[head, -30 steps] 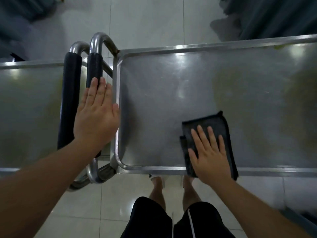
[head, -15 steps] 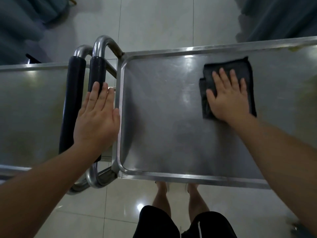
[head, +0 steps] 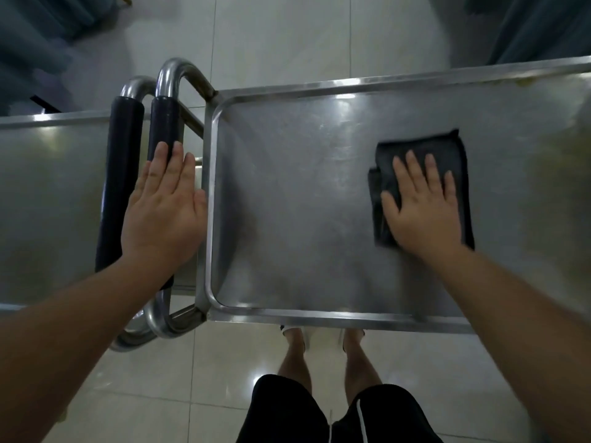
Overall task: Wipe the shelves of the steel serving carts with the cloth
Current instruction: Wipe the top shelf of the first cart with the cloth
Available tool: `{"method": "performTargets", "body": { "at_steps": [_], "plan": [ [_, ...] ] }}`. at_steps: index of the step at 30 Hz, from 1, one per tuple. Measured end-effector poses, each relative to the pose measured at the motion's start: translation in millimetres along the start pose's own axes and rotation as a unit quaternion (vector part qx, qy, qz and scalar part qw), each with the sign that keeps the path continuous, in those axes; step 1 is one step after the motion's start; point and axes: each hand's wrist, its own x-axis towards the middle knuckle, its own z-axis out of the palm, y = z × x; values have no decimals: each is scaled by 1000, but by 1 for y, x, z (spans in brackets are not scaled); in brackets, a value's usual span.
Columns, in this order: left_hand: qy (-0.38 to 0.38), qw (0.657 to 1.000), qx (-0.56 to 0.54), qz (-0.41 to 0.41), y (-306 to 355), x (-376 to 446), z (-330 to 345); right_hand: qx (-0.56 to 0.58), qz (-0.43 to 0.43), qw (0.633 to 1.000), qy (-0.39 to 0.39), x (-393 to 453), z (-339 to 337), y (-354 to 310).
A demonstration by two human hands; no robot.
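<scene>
- legs (head: 323,362) in black shorts (head: 319,414) stand on the tiled floor (head: 204,378) at the bottom centre of the frame.
- the left forearm rises from the lower left; the left hand (head: 164,209) lies flat, fingers straight and together, palm down on the black-padded handle (head: 164,123) just left of the right cart's (head: 287,311) rim. it grips nothing.
- the right forearm comes in from the lower right; the right hand (head: 423,206) is flat with fingers spread, pressing down on the cloth (head: 419,148), not curled round it.
- the dark folded cloth lies on the right cart's top shelf, right of centre in the frame.
- a second cart (head: 48,193), with its own padded handle (head: 118,187), fills the left side.
- dark fabric (head: 35,30) shows in the upper corners.
</scene>
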Motion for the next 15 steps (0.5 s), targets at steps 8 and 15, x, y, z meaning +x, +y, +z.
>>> {"method": "performTargets", "body": {
  "at_steps": [8, 15],
  "plan": [
    [3, 1000, -13, -1, 2, -2, -2, -72, 0, 996, -58, -174, 30, 43],
    [3, 1000, -10, -1, -1, -2, 1, -45, 13, 999, -22, -77, 12, 45]
  ]
}}
